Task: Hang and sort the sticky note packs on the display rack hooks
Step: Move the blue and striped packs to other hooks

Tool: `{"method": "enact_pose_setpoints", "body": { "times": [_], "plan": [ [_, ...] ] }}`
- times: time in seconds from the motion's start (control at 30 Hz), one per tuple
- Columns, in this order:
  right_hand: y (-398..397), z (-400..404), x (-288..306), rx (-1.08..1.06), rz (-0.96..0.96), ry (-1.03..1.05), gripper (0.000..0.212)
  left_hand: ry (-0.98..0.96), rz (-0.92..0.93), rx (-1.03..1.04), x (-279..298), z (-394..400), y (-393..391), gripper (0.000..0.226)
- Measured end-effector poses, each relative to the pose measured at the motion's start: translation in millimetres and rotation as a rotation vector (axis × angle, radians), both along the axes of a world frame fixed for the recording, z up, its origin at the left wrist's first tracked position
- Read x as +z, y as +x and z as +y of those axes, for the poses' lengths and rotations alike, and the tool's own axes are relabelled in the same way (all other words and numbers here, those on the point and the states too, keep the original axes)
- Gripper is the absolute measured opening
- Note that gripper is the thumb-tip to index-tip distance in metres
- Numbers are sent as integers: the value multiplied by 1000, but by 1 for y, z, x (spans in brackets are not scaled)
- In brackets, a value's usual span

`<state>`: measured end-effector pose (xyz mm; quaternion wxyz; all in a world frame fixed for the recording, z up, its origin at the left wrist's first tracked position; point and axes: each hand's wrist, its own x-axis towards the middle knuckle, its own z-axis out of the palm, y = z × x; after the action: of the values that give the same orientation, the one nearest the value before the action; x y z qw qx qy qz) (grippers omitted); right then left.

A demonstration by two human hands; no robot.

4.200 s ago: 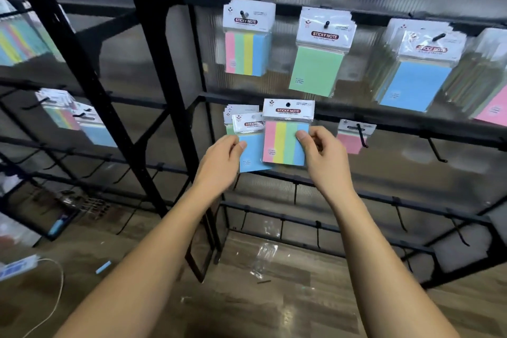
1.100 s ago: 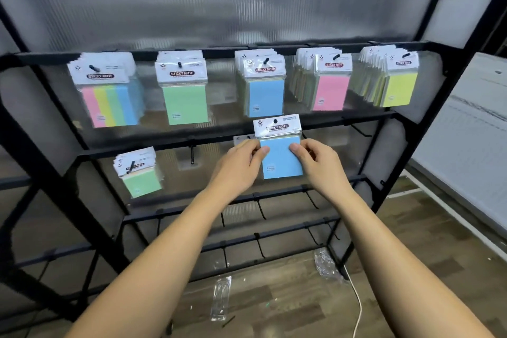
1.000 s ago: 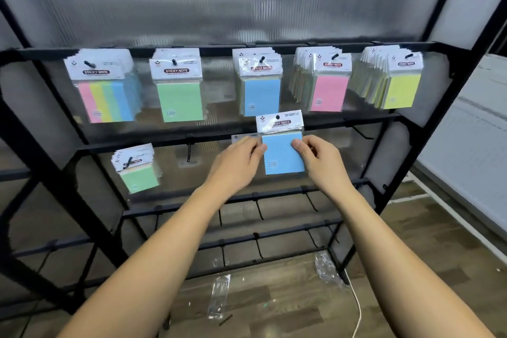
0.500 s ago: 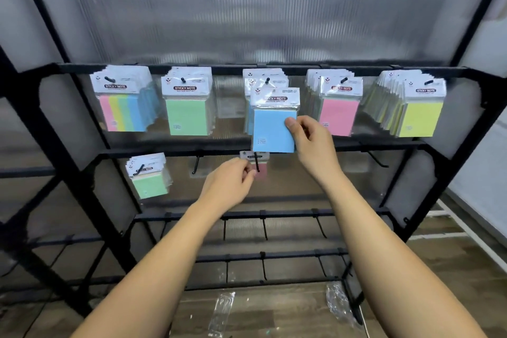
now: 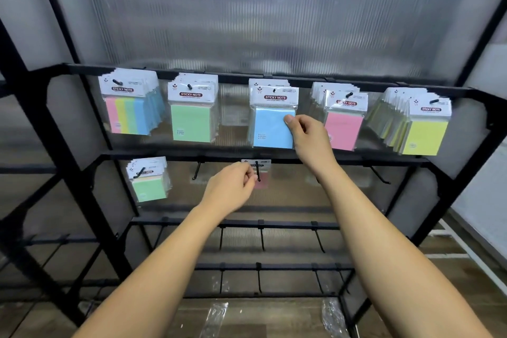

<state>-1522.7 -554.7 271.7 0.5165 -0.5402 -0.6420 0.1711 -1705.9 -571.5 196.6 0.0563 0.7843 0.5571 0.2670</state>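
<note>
A blue sticky note pack [image 5: 270,123] hangs at the front of the blue stack on the top rail's middle hook. My right hand [image 5: 307,136] pinches its right edge. On the rail below, a pink pack [image 5: 260,175] hangs from a hook, and my left hand [image 5: 233,186] holds its left edge with fingers closed. The top rail also carries a multicolour stack [image 5: 131,107], a green stack [image 5: 192,112], a pink stack [image 5: 343,121] and a yellow stack [image 5: 419,126]. A small green stack [image 5: 149,180] hangs at the lower left.
The black metal rack [image 5: 82,173] has bare hooks [image 5: 196,171] on the second rail and on the two rails below. A ribbed translucent panel [image 5: 260,14] backs the rack. Empty plastic wrappers [image 5: 216,315] lie on the wood floor.
My right hand lifted the blue pack from the second rail up to the top middle hook, where it now hangs. My left hand stayed low at the pink pack.
</note>
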Motion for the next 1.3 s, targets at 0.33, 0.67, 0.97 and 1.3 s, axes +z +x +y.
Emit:
{"method": "enact_pose_setpoints", "body": {
  "times": [0.33,0.67,0.97,1.3],
  "plan": [
    [1,0,7,16,19,-16,45,18,-13,-4,0,-2,0,14],
    [4,-3,8,25,42,-37,47,8,-29,-11,-3,-3,3,13],
    [5,2,1,20,52,-20,48,30,-19,-4,-4,1,3,13],
    [14,-4,-67,-20,-29,-200,34,-63,-11,47,-29,0,-5,15]
  ]
}}
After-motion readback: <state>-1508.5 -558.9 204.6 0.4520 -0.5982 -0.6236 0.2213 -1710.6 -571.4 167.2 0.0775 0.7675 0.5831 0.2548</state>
